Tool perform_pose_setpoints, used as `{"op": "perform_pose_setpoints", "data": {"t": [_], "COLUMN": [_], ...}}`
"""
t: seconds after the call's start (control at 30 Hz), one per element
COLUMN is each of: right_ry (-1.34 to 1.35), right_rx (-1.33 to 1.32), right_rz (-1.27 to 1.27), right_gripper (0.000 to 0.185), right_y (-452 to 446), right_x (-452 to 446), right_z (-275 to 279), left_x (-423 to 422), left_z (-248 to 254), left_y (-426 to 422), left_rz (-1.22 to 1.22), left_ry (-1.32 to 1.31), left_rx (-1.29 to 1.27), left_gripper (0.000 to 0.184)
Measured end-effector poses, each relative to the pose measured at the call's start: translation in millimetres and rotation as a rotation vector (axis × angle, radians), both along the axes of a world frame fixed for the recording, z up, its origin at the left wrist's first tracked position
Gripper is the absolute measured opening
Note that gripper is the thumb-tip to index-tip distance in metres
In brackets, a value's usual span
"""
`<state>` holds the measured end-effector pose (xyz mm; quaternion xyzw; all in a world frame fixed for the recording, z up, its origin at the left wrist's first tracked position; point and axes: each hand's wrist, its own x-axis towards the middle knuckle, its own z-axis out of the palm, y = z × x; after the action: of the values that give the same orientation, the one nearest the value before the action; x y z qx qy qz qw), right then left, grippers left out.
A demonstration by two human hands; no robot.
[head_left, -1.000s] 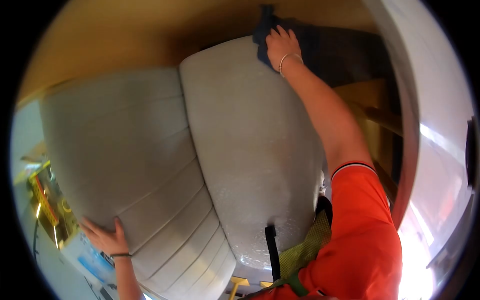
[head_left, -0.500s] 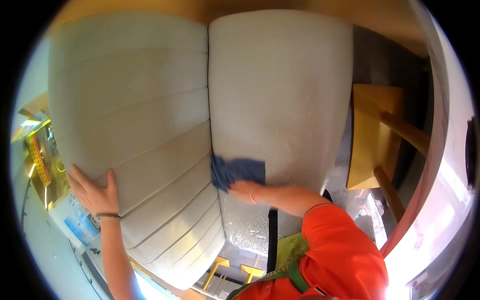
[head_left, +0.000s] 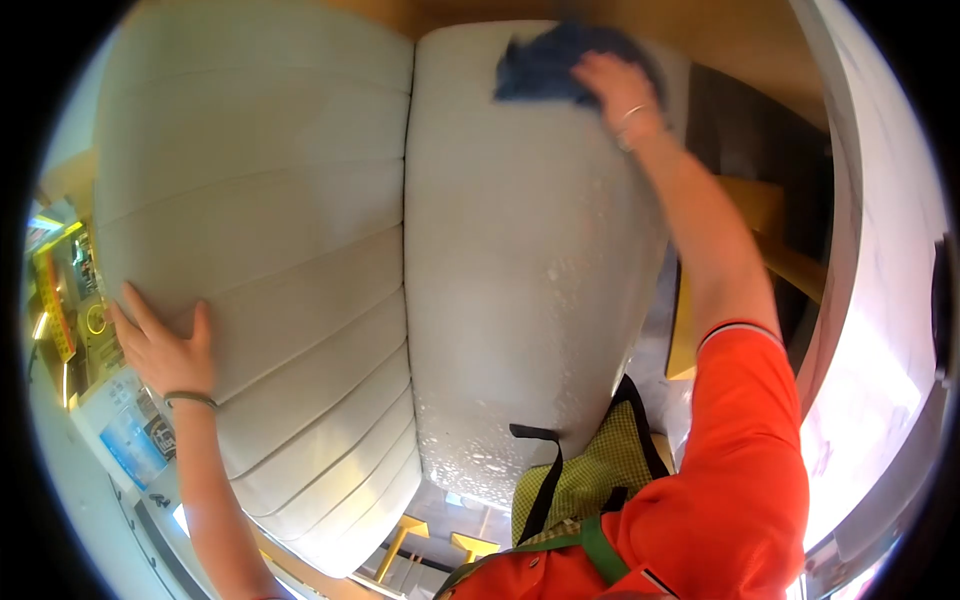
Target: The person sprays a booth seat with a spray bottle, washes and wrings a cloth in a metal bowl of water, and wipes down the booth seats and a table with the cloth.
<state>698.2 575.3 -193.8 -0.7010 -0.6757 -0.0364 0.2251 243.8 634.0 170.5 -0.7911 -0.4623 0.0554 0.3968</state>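
Backrest [head_left: 260,190], just one, pale and seamed, adjoins the left side of our landmark: one pale seat [head_left: 510,240], its near end speckled with wet-looking droplets [head_left: 475,450]. One blue cloth [head_left: 545,70], blurred, is on the seat's far end, in our right hand's [head_left: 622,90] grasp. Our left hand [head_left: 168,352], unclenched and spread, rests on the backrest, left of the seat. Two bands [head_left: 190,398] show, one per wrist.
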Motion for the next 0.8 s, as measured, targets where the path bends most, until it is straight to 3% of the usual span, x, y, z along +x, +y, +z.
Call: {"op": "perform_pose_setpoints", "data": {"t": [0.03,0.07,0.27,0.3,0.33,0.37,0.43,0.47,0.5,0.6,0.67,0.73,0.77,0.8], "right_ry": [-0.064,0.051,0.327,0.363,0.454,0.41,0.347,0.287,0.425,0.481,0.551,0.337,0.357,0.442], "right_rx": [-0.019,0.016,-0.041,-0.233,-0.115,-0.141,-0.231,-0.542,-0.343,-0.288,-0.253,-0.887,-0.49,-0.538], "right_rz": [-0.129,-0.142,0.347,0.408,0.448,0.509,0.631,0.752,0.764,0.879,0.859,0.883,0.754,0.561], "right_gripper": [0.036,0.039,0.031,0.031,0.03,0.027,0.024,0.025,0.025,0.023,0.02,0.021,0.025,0.024], "right_y": [-8,-22,-151,-182,-225,-268,-349,-374,-426,-527,-534,-444,-431,-389], "right_x": [18,21,-142,-179,-224,-260,-328,-347,-375,-431,-422,-362,-341,-301], "right_z": [1,-2,-1,14,-13,-12,-7,29,18,4,8,58,17,33], "left_x": [-2,-3,-25,-35,-42,-37,-37,-38,-48,-112,-179,-267,-296,-297], "left_z": [0,1,9,16,23,32,46,51,53,61,65,60,56,51], "left_y": [1,1,13,18,17,1,-53,-81,-111,-181,-208,-224,-234,-245], "left_rz": [0.003,0.002,-0.012,-0.058,-0.1,-0.123,-0.184,-0.244,-0.226,-0.117,0.051,0.238,0.34,0.34], "left_ry": [0.024,0.023,0.007,-0.065,-0.138,-0.309,-0.305,-0.304,-0.249,-0.099,-0.13,-0.341,-0.481,-0.497], "left_rx": [0.022,0.017,0.005,-0.13,-0.262,-0.407,-0.496,-0.594,-0.604,-0.477,-0.382,-0.507,-0.623,-0.624], "left_gripper": [0.085,0.085,0.08,0.076,0.072,0.061,0.059,0.057,0.057,0.065,0.074,0.083,0.087,0.087]}}
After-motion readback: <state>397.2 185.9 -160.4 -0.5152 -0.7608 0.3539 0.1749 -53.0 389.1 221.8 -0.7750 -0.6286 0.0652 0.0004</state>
